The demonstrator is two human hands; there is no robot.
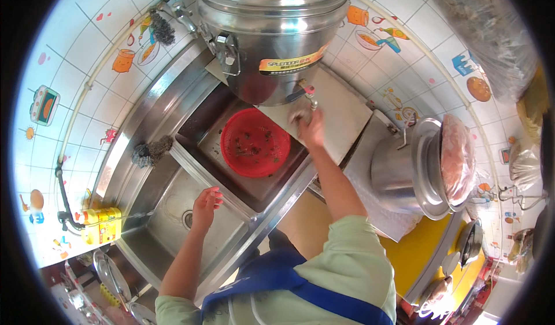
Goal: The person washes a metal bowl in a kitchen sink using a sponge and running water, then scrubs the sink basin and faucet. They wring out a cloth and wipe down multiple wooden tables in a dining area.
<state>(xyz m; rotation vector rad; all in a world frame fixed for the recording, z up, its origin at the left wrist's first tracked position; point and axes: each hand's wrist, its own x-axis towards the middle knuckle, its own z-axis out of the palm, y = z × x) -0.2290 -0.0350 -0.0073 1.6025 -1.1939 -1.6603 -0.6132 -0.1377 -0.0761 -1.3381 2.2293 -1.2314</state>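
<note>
My right hand is at the white board beside the sink, just under the small tap of a large lidded steel barrel. Its fingers are closed on a greyish cloth-like thing, blurred. My left hand hangs above the left sink basin near the divider, fingers loosely curled, holding nothing. In the right basin stands a red plastic colander with dark green scraps in it.
Steel wool scourers lie at the end of the basin divider. A yellow detergent jug stands at the far left. On the right is a steel pot with a bagged pink item on top. Water runs from a thin spout at left.
</note>
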